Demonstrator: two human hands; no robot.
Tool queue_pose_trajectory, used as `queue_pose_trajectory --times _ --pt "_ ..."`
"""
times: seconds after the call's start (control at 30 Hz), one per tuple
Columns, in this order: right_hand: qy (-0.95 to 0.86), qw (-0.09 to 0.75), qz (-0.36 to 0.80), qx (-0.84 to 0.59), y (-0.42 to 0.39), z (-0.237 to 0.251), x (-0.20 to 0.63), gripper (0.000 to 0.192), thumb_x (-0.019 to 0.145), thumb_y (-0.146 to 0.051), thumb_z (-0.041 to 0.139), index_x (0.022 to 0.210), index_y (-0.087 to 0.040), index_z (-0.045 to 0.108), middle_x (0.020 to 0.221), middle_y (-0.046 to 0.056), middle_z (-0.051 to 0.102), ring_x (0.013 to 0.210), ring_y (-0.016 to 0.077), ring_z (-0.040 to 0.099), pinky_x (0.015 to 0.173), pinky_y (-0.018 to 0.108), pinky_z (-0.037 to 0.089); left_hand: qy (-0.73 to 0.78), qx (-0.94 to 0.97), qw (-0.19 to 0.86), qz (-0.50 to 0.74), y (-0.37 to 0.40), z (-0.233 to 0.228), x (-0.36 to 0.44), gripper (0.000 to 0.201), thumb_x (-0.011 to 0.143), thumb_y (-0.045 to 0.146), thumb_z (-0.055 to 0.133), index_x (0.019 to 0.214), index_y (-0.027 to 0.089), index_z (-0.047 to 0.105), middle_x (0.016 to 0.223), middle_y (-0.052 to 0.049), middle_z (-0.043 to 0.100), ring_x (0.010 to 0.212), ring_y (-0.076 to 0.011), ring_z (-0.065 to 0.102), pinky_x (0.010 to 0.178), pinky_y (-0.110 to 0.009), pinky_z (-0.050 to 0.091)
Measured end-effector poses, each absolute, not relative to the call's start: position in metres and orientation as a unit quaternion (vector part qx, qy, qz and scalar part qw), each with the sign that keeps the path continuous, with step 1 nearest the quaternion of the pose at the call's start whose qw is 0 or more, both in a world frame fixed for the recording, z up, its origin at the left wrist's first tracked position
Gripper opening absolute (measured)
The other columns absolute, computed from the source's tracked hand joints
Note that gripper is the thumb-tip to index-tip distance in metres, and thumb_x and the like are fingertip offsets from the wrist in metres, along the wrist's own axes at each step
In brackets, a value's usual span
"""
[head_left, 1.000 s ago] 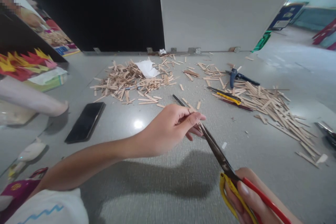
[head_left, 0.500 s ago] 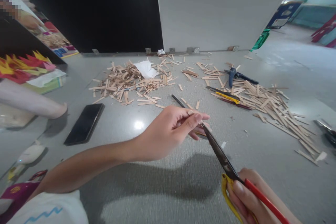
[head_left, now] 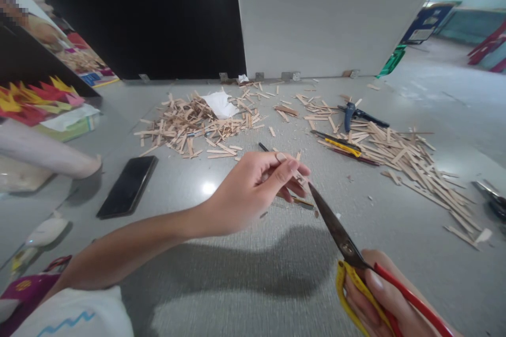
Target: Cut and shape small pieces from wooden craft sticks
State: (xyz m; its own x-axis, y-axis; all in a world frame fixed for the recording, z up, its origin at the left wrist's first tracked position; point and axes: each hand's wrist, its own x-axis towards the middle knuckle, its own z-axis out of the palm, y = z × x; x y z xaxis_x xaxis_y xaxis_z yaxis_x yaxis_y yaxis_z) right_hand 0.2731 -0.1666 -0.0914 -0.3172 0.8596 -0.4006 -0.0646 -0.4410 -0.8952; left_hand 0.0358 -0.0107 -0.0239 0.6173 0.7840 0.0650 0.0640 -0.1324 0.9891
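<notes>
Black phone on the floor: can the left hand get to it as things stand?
Probably yes. The phone lies flat on bare floor with nothing between it and the left hand. But that hand is pinching a wooden stick, so it isn't free.

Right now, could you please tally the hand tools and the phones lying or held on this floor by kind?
Scissors, in the right hand: 1
Glue gun: 1
Utility knife: 1
Phone: 1
Total: 4

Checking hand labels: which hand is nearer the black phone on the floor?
Left. The left hand is right of the black phone; the right hand, gripping the scissors, is farther right and nearer the camera.
</notes>
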Motion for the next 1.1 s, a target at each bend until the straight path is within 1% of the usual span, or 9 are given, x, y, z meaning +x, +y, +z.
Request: queue_pose_trajectory --times 0.3,0.43,0.5,0.6,0.77,0.8,0.93,1.03,1.1 --pt "-0.425 0.350 0.668 -0.500 -0.167 -0.102 0.273 0.072 0.091 -0.094 0.049 0.079 -0.024 0.050 0.058 -0.005 0.048 0.045 0.0082 0.034 0.045 0.022 0.037 0.329 0.701 0.545 0.322 -0.010 -0.013 0.030 0.034 0.115 0.037 0.051 0.110 0.014 0.075 0.088 -0.008 0.083 0.081 -0.0186 0.079 0.076 -0.027 0.065" --pt "-0.511 0.315 0.514 -0.612 -0.141 -0.097 0.277 0.075 0.083 -0.098 0.055 0.063 -0.026 0.044 0.052 -0.003 0.042 0.046 0.0118 0.035 0.042 0.025 0.027 0.336 0.694 0.559 0.305 -0.010 -0.010 0.030 0.041 0.116 0.036 0.042 0.089 0.017 0.066 0.082 -0.007 0.079 0.076 -0.0173 0.076 0.071 -0.026 0.061" --pt "-0.562 0.288 0.326 -0.703 -0.122 -0.092 0.283 0.075 0.077 -0.093 0.068 0.057 -0.027 0.039 0.051 -0.003 0.036 0.050 0.0128 0.028 0.047 0.027 0.023 0.340 0.672 0.601 0.266 -0.009 -0.011 0.031 0.042 0.116 0.038 0.037 0.083 0.020 0.055 0.076 -0.006 0.076 0.067 -0.0166 0.074 0.058 -0.025 0.056" --pt "-0.577 0.166 0.161 -0.783 -0.098 -0.090 0.301 0.062 0.086 -0.080 0.067 0.058 -0.029 0.047 0.051 0.001 0.045 0.050 0.0169 0.033 0.051 0.032 0.027 0.366 0.648 0.640 0.191 -0.003 -0.017 0.034 0.034 0.117 0.041 0.035 0.090 0.023 0.048 0.063 0.001 0.065 0.045 -0.0128 0.060 0.039 -0.020 0.035" --pt "-0.596 -0.004 0.054 -0.801 -0.080 -0.093 0.346 0.034 0.099 -0.041 0.063 0.070 -0.028 0.051 0.062 0.007 0.061 0.056 0.0250 0.059 0.056 0.033 0.032 0.403 0.613 0.666 0.134 0.013 -0.044 0.040 0.006 0.103 0.016 0.059 0.107 0.019 0.057 0.073 0.004 0.064 0.052 -0.0086 0.055 0.051 -0.020 0.038" --pt "-0.607 -0.021 0.044 -0.793 -0.079 -0.092 0.352 0.033 0.102 -0.037 0.060 0.071 -0.027 0.052 0.064 0.009 0.063 0.059 0.0264 0.062 0.058 0.034 0.034 0.390 0.612 0.677 0.126 0.016 -0.050 0.041 0.016 0.098 0.009 0.061 0.111 0.017 0.059 0.080 0.003 0.067 0.058 -0.0088 0.059 0.055 -0.021 0.041" --pt "-0.642 -0.045 -0.032 -0.764 -0.075 -0.079 0.345 0.038 0.108 -0.029 0.047 0.074 -0.020 0.062 0.085 0.022 0.069 0.080 0.0354 0.070 0.065 0.039 0.040 0.362 0.612 0.688 0.143 0.017 -0.074 0.044 0.015 0.099 0.006 0.055 0.109 0.013 0.064 0.079 -0.001 0.068 0.064 -0.0109 0.064 0.062 -0.023 0.049" --pt "-0.766 0.023 -0.017 -0.642 -0.067 -0.077 0.310 0.037 0.111 -0.017 0.039 0.089 -0.016 0.069 0.094 0.017 0.071 0.085 0.0290 0.068 0.075 0.040 0.048 0.371 0.580 0.689 0.227 0.009 -0.091 0.044 0.022 0.107 0.019 0.053 0.127 0.015 0.059 0.078 0.000 0.068 0.059 -0.0129 0.065 0.055 -0.024 0.049" --pt "-0.833 0.067 0.028 -0.548 -0.057 -0.084 0.283 0.036 0.113 -0.015 0.037 0.101 -0.016 0.071 0.100 0.014 0.073 0.087 0.0256 0.069 0.081 0.039 0.052 0.384 0.579 0.661 0.282 0.004 -0.101 0.042 0.021 0.109 0.031 0.055 0.125 0.018 0.055 0.077 0.002 0.065 0.051 -0.0109 0.060 0.048 -0.021 0.043"
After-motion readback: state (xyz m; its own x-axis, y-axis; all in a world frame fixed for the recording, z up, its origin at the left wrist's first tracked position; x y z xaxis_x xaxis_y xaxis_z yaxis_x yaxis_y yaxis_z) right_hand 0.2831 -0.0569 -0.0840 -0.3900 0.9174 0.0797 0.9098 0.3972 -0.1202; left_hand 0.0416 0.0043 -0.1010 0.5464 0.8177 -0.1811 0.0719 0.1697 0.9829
